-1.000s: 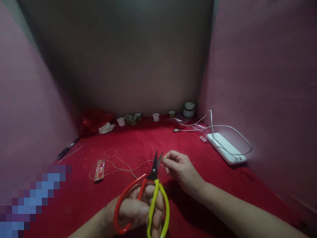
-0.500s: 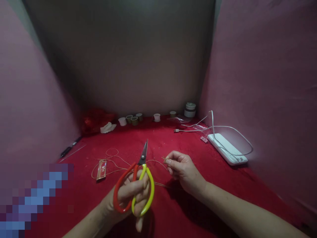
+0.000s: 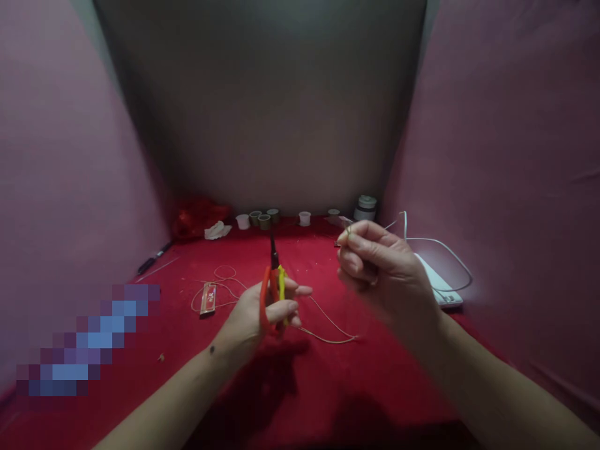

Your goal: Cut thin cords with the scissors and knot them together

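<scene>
My left hand (image 3: 276, 306) is wrapped round the handles of the scissors (image 3: 275, 275), one handle red and the other yellow, with the dark blades pointing up and away. Raised to the right, my right hand (image 3: 375, 256) pinches a tiny piece of thin cord (image 3: 349, 231) between thumb and fingertips. A longer thin tan cord (image 3: 328, 341) lies on the red cloth below and between the hands. More of it loops at the left around a small red and gold packet (image 3: 208, 299).
Small cups (image 3: 304, 219) and a lidded jar (image 3: 365, 207) stand along the back wall. A red bag (image 3: 201, 215) and crumpled tissue (image 3: 218, 230) sit back left, a pen (image 3: 154, 259) at left. Right, a white device (image 3: 440, 284) has a cable (image 3: 450, 247).
My right hand has risen and moved right with the small cord piece. My left hand has turned the scissors edge-on and lifted them slightly. The view has shifted a little.
</scene>
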`<state>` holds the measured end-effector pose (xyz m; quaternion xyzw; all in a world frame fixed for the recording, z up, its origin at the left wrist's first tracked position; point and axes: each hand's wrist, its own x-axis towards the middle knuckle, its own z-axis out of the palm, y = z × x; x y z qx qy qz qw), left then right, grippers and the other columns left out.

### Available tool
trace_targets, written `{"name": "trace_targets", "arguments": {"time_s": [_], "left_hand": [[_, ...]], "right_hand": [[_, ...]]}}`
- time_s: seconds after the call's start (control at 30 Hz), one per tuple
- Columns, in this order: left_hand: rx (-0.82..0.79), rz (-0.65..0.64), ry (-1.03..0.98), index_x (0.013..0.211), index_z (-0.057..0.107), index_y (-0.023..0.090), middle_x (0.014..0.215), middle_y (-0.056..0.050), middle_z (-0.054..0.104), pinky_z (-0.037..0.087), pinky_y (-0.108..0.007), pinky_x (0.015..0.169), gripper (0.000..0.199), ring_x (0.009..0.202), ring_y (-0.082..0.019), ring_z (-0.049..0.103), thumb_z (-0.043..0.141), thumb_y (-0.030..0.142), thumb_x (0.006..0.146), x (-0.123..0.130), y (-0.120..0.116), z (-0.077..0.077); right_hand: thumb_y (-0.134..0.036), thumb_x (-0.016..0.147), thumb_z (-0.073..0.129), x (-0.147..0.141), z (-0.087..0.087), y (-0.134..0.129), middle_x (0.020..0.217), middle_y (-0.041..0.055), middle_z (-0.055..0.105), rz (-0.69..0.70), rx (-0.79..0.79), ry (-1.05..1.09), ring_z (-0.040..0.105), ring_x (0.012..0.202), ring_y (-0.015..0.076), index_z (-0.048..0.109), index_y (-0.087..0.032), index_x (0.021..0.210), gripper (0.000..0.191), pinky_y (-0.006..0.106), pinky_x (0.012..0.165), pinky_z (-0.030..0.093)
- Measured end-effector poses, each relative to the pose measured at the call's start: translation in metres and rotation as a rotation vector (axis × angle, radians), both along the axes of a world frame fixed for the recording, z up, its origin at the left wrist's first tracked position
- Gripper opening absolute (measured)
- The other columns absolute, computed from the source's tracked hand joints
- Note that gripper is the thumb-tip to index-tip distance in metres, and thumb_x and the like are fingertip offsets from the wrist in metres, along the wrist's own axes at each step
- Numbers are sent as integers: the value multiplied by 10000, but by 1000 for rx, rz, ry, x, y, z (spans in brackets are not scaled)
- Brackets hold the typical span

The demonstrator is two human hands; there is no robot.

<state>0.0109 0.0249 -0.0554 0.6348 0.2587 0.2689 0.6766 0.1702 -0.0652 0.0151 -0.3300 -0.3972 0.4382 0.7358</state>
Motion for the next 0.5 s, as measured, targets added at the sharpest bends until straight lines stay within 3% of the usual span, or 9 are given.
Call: {"name": "trace_targets", "arguments": {"time_s": [0.13,0.23,0.33,0.4,0.5], "left_hand": [[58,-86,-56,955,491,134,878,-72,618,398,-193,446,269,516,-87,546,611,218,730,18,-23,29],[162,-131,24,921,508,135,713,-14,558,405,-198,485,246,523,-83,518,611,264,738,1,-32,38],[382,-195,169,841,548,149,713,-1,526,397,-188,536,129,593,-84,487,571,252,766,-48,-29,31],[613,-195,340,794,595,155,710,-5,539,390,-183,576,103,634,-97,480,553,249,785,-89,-19,19],[720,-236,537,881,656,199,885,-42,624,424,-214,677,162,769,-156,558,538,273,797,-146,7,-2]], "right_hand": [[-194,752,583,-16,47,-20,505,-51,370,-75,112,-140,265,417,32,565,-183,699,56,189,399,170],[-130,762,544,-13,63,-38,531,-34,354,-137,217,-190,293,444,36,580,-166,692,87,208,411,169],[-80,790,483,3,68,-53,543,-23,335,-262,276,-245,317,459,40,606,-152,693,172,233,422,167],[-60,818,442,13,71,-58,533,-25,329,-350,285,-257,314,453,38,626,-144,705,232,249,427,156],[-53,840,409,19,82,-62,511,-27,361,-401,301,-229,297,443,34,640,-137,693,286,272,432,131]]}}
